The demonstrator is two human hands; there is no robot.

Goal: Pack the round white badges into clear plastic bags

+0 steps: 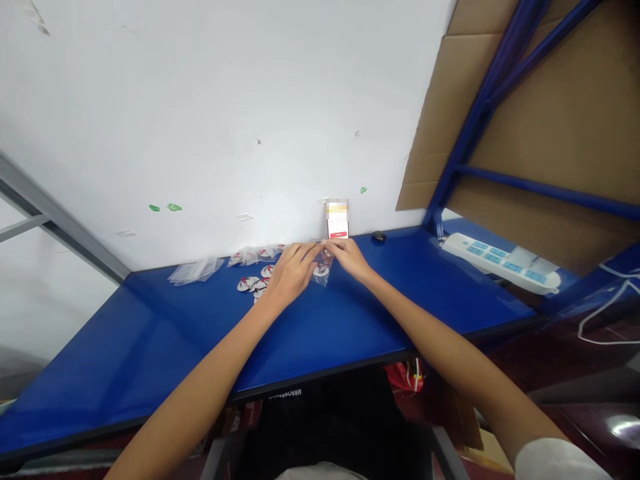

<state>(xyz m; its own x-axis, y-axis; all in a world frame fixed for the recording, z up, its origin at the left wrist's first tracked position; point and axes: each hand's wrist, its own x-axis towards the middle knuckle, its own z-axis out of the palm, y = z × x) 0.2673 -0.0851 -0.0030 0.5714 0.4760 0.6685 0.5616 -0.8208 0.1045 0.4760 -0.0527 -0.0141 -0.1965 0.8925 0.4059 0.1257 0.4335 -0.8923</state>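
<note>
Both hands meet at the top edge of a small clear plastic bag point(320, 279) with a round white-and-red piece point(321, 269) inside. My left hand point(294, 272) has its fingertips pinched on the bag's edge. My right hand point(349, 257) pinches the same edge from the other side. Left of my left hand lies a loose group of round white pieces with red marks point(247, 284), partly hidden by that hand. Behind them, along the wall, runs a row of bagged round pieces point(250, 256). Flat clear bags point(196, 271) lie in a pile farther left.
A phone point(338, 220) with a lit screen leans on the white wall point(300, 100) behind my hands. A small black object point(379, 237) sits at the blue table's point(320, 340) back edge. To the right are a white power strip point(500, 262) and a blue metal frame point(465, 147).
</note>
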